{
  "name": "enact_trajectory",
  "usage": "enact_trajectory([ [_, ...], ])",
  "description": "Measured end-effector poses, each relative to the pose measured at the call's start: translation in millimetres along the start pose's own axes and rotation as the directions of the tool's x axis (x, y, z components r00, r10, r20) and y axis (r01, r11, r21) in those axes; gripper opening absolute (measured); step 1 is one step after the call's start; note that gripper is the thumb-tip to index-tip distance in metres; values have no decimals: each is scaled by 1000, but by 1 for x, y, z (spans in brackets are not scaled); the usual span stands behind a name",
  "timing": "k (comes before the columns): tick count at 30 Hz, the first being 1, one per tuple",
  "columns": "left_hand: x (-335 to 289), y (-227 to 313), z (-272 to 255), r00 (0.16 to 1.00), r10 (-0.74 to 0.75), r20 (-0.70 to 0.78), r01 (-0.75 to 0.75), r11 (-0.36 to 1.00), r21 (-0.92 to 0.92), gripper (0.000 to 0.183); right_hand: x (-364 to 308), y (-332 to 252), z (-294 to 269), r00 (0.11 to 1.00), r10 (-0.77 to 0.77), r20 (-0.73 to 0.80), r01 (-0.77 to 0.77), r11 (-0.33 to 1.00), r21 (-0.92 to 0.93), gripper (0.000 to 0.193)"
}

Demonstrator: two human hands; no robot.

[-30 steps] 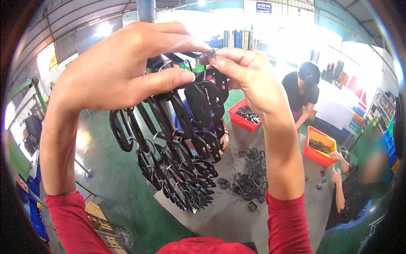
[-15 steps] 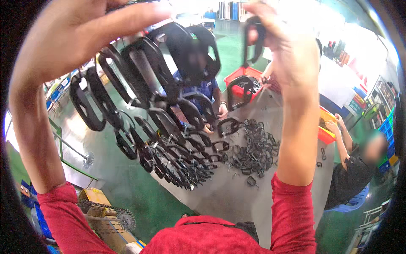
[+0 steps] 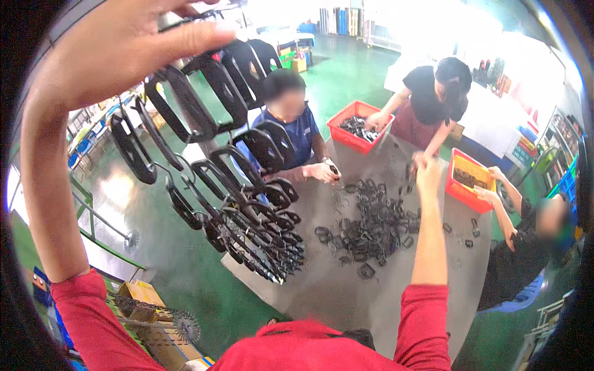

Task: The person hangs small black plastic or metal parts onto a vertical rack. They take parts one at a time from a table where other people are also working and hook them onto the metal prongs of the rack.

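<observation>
A long bunch of black plastic loops was held up high by the left hand, whose fingers were closed around the top of the bunch near the upper edge of the view. The loops hung down in a slanting chain, their lower end above the near left corner of the grey table. The right hand was stretched out over the table, just beyond a heap of loose black parts; whether anything was gripped in it could not be told. Two red bins of parts were seen at the far side of the table, one to the right. Three other people were seated around the table, their hands among the parts or at the bins.
</observation>
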State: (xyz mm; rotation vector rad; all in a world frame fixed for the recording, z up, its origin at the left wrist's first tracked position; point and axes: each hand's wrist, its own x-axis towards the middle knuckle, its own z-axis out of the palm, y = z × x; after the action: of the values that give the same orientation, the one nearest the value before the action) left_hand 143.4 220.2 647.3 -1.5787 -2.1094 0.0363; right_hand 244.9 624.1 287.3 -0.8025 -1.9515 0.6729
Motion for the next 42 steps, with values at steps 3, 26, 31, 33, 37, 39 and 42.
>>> enact_trajectory([
  [3, 2, 10, -1, 997, -47, 56, 49, 998, -33, 60, -41, 44, 28, 982, 51, 184, -31, 993, -111, 15],
  [26, -13, 12, -1, 972, 231, -35, -227, 970, 87, 40, -18, -342, -42, 755, -639, 149, 151, 390, 909, 19],
  [31, -11, 24, -5, 987, 159, 14, -160, 987, 30, 38, -14, -341, -34, 768, -639, 36, 219, 315, 923, 15],
  [33, -11, 24, -6, 993, 115, 34, -116, 993, 32, 37, -14, -340, -34, 775, -631, 36, 223, 326, 919, 15],
  [37, -11, 19, 0, 982, 185, -45, -181, 981, 72, 35, 5, -310, -45, 840, -529, 118, 59, 305, 951, 16],
  [39, -13, 13, 1, 980, 188, -67, -174, 968, 181, 35, 14, -284, -52, 883, -455, 111, 35, 299, 953, 19],
  [42, -13, 7, 3, 988, 136, -78, -120, 976, 183, 35, 33, -242, -61, 956, -289, 40, 109, 482, 869, 20],
])
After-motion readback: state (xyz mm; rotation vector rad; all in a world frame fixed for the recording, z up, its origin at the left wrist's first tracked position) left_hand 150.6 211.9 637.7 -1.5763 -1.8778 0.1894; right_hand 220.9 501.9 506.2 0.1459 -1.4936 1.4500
